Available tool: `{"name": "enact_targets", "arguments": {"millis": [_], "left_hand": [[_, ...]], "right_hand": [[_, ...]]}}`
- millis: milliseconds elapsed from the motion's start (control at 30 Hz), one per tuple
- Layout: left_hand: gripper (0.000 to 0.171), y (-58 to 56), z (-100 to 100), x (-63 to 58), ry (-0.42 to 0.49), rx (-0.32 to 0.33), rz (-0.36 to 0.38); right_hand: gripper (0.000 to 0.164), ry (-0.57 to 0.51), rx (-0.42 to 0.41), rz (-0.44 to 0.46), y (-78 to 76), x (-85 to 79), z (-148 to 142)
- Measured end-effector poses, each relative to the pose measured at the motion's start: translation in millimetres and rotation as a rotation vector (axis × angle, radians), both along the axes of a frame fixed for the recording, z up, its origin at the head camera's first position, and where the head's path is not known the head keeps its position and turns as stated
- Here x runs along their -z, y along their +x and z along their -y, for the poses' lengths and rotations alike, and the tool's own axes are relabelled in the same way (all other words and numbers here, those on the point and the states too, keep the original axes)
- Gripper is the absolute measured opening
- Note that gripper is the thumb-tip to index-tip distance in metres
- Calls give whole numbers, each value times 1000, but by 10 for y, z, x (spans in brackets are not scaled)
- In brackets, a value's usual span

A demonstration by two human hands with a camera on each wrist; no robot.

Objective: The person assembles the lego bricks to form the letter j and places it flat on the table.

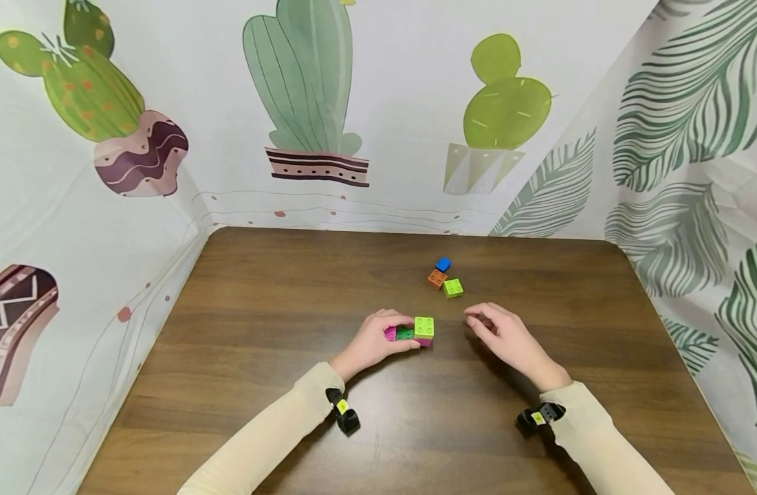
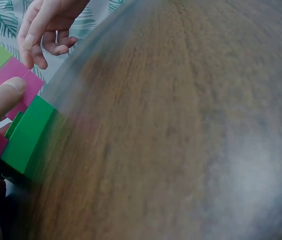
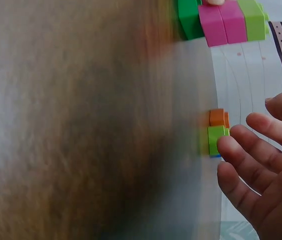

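My left hand (image 1: 375, 338) holds a small build of toy building bricks between thumb and fingers, low over the table's middle. Its right end stacks a lime-green brick (image 1: 424, 324) on pink bricks (image 3: 223, 23). Beside that stack lies a green brick (image 2: 28, 136), with another pink brick (image 1: 390, 334) partly hidden by the hand at the left. In the left wrist view the thumb presses against the pink side. My right hand (image 1: 508, 338) hovers to the right of the build, fingers loosely bent, holding nothing.
Behind the hands, three loose bricks lie close together: a blue brick (image 1: 443, 264), an orange brick (image 1: 437, 278) and a lime-green brick (image 1: 454, 288). The brown wooden table (image 1: 279, 275) ends at a cloth backdrop (image 1: 403, 103) printed with cacti and leaves.
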State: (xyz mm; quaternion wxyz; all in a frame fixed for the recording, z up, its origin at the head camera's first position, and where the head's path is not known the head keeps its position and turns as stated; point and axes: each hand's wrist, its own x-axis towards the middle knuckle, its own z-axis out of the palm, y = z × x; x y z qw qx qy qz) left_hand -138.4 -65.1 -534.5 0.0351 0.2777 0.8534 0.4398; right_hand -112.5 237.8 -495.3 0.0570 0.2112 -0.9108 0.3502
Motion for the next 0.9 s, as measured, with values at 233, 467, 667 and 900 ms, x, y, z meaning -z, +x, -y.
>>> {"name": "enact_targets", "arguments": {"millis": [233,467,667,900], "left_hand": [[43,-1,1,-10,-4,1,-5],[42,-4,1,0,6,13,-7],[43,-9,4,-2,-3,6,11],[44,-11,8,-6,-6,2,28]], "right_hand": [[20,4,47,14,-56,39,-79],[22,8,98,12,-139,72,-123],[25,13,101,16,-245,56,-128],[29,38,106,53,-393,66,-74]]}}
